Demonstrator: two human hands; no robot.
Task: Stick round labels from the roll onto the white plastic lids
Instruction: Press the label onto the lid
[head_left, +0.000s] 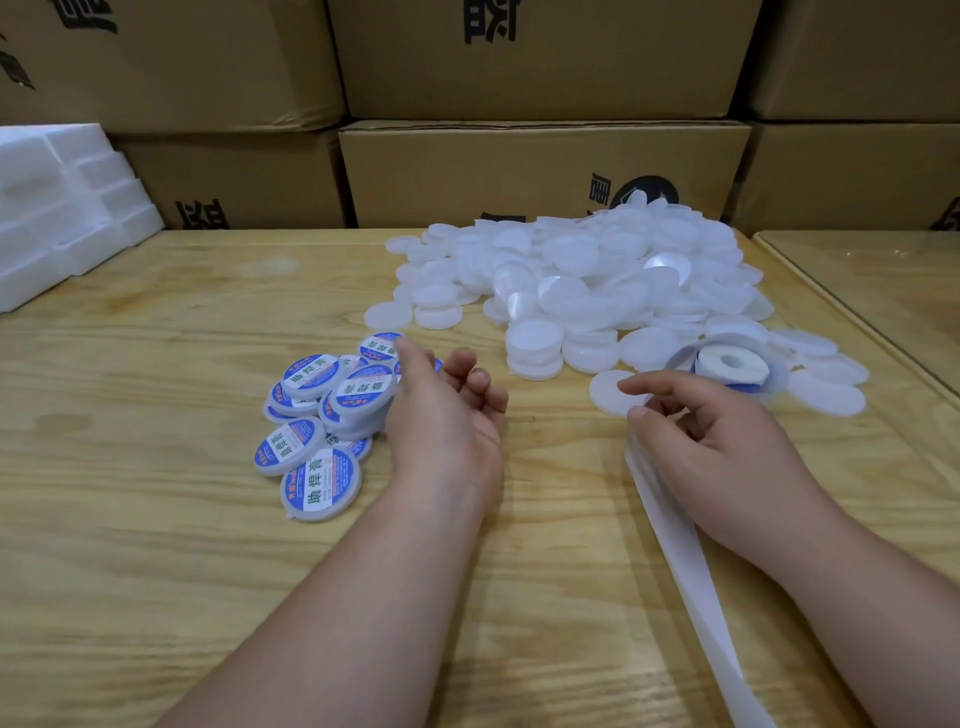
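Left hand (447, 410) palm-up, fingers loosely curled, nothing in it, its outer edge against the heap of labelled lids (322, 415) at 9 o'clock of it. Right hand (722, 441) hangs over the bench (156, 571), fingers part-bent, thumb and forefinger apart; the white backing strip (680, 566) runs beneath the palm toward 5 o'clock and off the lower edge, but whether the fingers pinch it cannot be told. Label roll (732, 366) lies flat at 1 o'clock of the right hand, white core showing, blue print at its rim, resting among the plain white lids (587, 280). That pile spreads wide from centre to 2 o'clock; one loose lid (610, 392) sits just beyond the right forefinger tip. Labelled lids carry blue-bordered round stickers with large Chinese characters, reading 助焊膏; smaller print too fine to read. White foam blocks (62, 208) stacked at 10 o'clock on the bench edge. Brown cartons (540, 171) wall off the far side at 12 o'clock, black Chinese characters partly cut off and a dark round logo half hidden behind the lid pile. A second bench surface (883, 280) adjoins at 3 o'clock.
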